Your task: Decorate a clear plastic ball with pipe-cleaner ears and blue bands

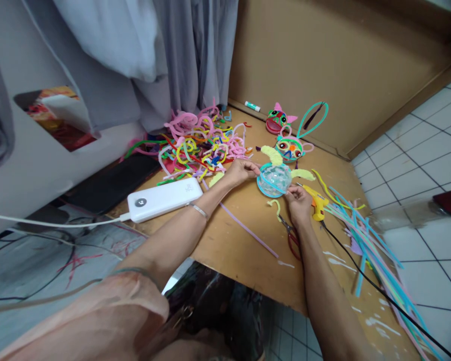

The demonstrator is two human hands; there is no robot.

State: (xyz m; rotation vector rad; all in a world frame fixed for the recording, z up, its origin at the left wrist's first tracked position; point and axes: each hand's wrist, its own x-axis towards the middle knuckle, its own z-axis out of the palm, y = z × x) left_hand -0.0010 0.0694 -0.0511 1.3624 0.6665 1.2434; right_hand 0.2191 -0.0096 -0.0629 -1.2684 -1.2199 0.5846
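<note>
A clear plastic ball wrapped in turquoise pipe cleaner [274,179] rests on the brown board [233,240]. Fuzzy yellow pieces [272,155] stick out of it at the top and right. My left hand [242,172] pinches the ball's left side with closed fingers. My right hand [298,200] grips its lower right edge, fingers closed. A small yellow hooked piece [275,205] lies just below the ball, beside my right hand.
A yellow glue gun [317,203] with a black cord lies right of my hand, red-handled scissors [291,235] under my wrist. A pipe cleaner heap [199,143], white power bank [164,199], two finished faces [289,148], long blue stems [364,235] surround them.
</note>
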